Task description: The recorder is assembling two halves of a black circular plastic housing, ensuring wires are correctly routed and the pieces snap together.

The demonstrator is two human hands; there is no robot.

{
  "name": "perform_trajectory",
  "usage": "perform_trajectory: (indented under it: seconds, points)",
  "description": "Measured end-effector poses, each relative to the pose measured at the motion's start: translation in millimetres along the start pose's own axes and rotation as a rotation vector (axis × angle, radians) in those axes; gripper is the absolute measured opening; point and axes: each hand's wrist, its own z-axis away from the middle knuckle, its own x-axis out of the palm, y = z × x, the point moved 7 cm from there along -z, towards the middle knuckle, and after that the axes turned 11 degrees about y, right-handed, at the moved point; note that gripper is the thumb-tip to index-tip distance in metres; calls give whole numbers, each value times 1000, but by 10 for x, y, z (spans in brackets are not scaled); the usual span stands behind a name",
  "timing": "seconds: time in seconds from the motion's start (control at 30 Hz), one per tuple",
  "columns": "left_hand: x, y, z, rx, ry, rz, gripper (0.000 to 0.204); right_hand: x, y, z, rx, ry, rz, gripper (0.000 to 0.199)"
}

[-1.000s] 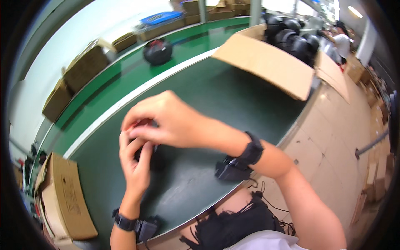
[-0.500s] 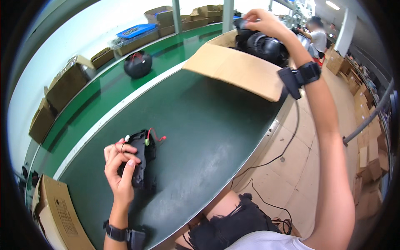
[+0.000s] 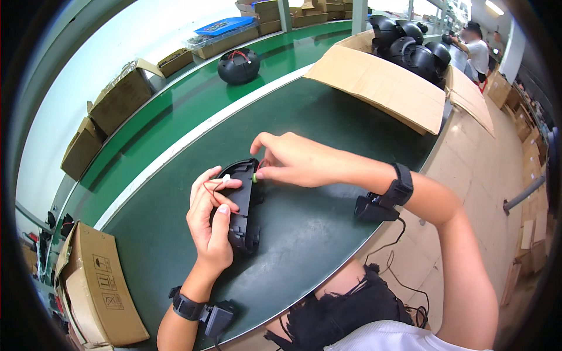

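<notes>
A curved black plastic housing is held tilted above the dark green worktable. Wrapped round its left side is my left hand, thumb and fingers closed on it. A small white connector on a thin wire shows by those fingers. At the housing's upper right edge, my right hand is bent inward, its thumb beside a small green piece. Red wire runs in between the right thumb and fingers, which look closed on it; the fingertips are partly hidden.
An open cardboard box at the far right holds several round black shells. One black shell sits on the green conveyor. Another carton stands at near left. A person works far off.
My right hand has come from the far box down to the housing and its red wire. My left hand still holds the housing. The whole view has shifted, with things appearing farther right.
</notes>
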Motion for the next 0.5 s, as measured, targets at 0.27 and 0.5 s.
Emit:
perform_trajectory:
  seconds: [0.27,0.5]
  points:
    - [-96,58,-22,20,16,-36,13,-157,-349,101,-247,240,-11,10]
    - [30,27,-52,10,-19,-130,19,-264,-466,213,-373,339,238,7]
